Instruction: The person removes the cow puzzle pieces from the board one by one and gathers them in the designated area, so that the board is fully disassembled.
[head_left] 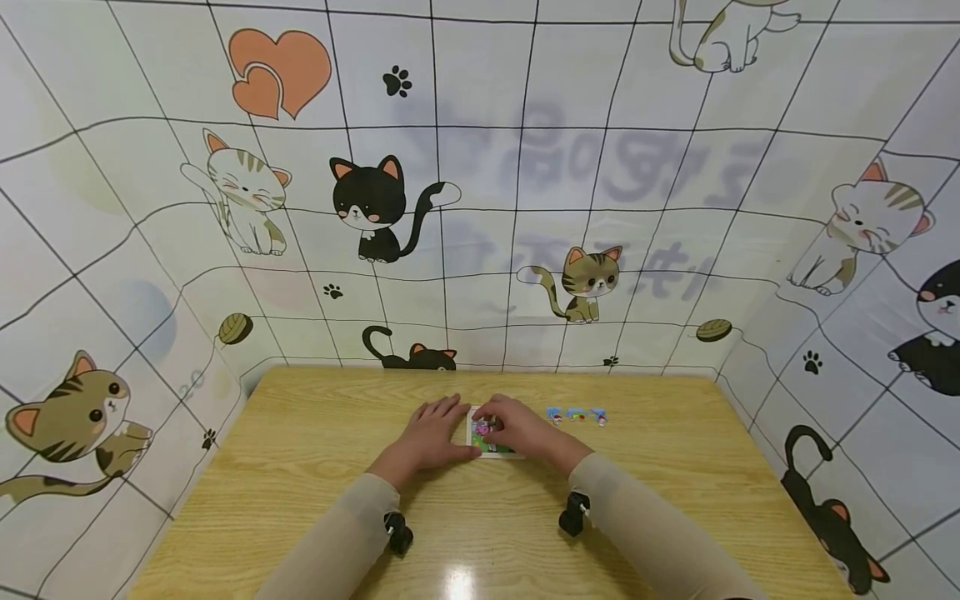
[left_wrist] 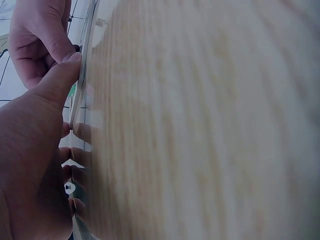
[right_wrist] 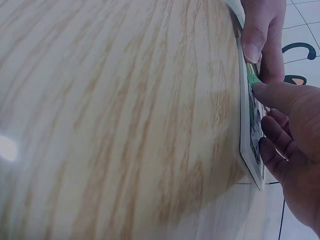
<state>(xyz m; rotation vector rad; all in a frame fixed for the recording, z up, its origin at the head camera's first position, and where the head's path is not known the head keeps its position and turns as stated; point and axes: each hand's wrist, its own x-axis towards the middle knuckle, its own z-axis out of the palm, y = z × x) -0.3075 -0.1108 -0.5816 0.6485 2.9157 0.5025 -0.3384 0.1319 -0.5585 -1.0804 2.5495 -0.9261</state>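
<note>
Picture board (head_left: 486, 437) partly covered, sleeves (head_left: 337, 537) cut off

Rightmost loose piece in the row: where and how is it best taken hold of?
Probably pinch the rightmost piece by its near and far edges, the right grip coming from above: it seems to lie flat on the table, with another piece to its left and those edges free.

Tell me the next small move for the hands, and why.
Probably press lightly with the right hand: its fingers touch the picture board, and the left hand rests its thumb at the board's edge, apparently steadying it. Whether anything beneath the right hand is loose is hidden.
</note>
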